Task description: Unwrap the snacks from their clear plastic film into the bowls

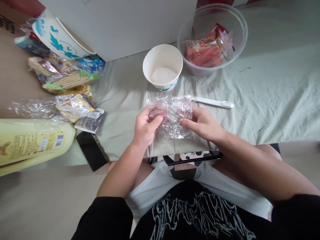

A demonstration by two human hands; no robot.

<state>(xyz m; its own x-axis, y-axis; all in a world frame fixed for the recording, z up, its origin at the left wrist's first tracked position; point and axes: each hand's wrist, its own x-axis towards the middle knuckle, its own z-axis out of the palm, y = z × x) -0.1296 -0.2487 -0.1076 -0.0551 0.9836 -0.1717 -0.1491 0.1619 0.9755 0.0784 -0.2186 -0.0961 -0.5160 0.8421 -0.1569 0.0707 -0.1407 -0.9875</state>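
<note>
A crinkled clear plastic bag [176,128] is stretched out between my two hands, just above the near edge of the cloth-covered surface. My left hand [148,125] pinches its left side, thumb on top and fingers behind the film. On the other side, my right hand [202,123] grips the bag with its thumb in front. Beyond the bag stands a white paper tub [163,68] with a blue leaf pattern, upright, its inside visible. A white plastic-handled tool [214,102] lies just past my right hand, one end hidden behind the bag.
A clear plastic bowl [212,36] with pink wrapped packets stands at the back right. To the left lie several snack packets [72,80], another patterned tub [61,38] on its side, a yellow bottle [35,141] and a dark phone [92,151] near the edge.
</note>
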